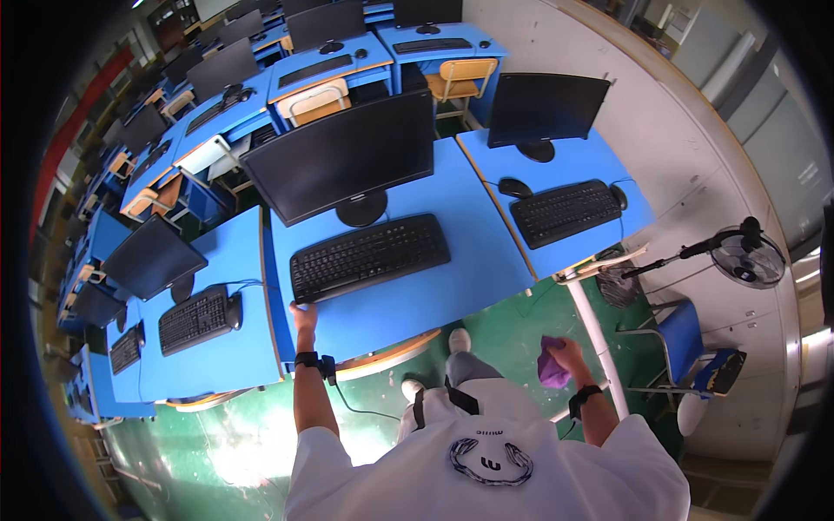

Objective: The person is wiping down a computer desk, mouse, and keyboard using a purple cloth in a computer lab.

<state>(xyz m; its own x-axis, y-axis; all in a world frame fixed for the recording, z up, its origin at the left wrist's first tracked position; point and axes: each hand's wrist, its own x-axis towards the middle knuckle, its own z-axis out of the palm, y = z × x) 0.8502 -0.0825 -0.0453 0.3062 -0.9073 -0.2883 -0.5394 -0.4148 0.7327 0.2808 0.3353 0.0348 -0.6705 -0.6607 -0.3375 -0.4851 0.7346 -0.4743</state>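
The right hand (pixel 569 354) is closed round a purple cloth (pixel 552 365), fingers bunching it; the cloth hangs in soft, crumpled folds over the floor (pixel 512 314), to the right of the person's legs and clear of the desk (pixel 413 300); the left hand (pixel 304 317) is at the near left corner of the keyboard (pixel 369 253), fingertips at that corner by the desk's edge; from where I stand I cannot tell whether they pinch it or merely rest there.

The keyboard is black plastic, long and ridged with rows of keys; it sits aslant on the desk's smooth, flat blue top; behind it stands a monitor (pixel 343 156), a broad dark panel on a round, glossy base (pixel 361 209).

To the right, another desk carries a smaller-looking screen (pixel 547 108), a second black keyboard (pixel 566 212) and a rounded mouse (pixel 514 187); beyond it, a fan (pixel 747 253) with a circular cage leans out on a thin dark pole, near a blue chair (pixel 680 337); the floor is green and shiny, with a glare of white light.
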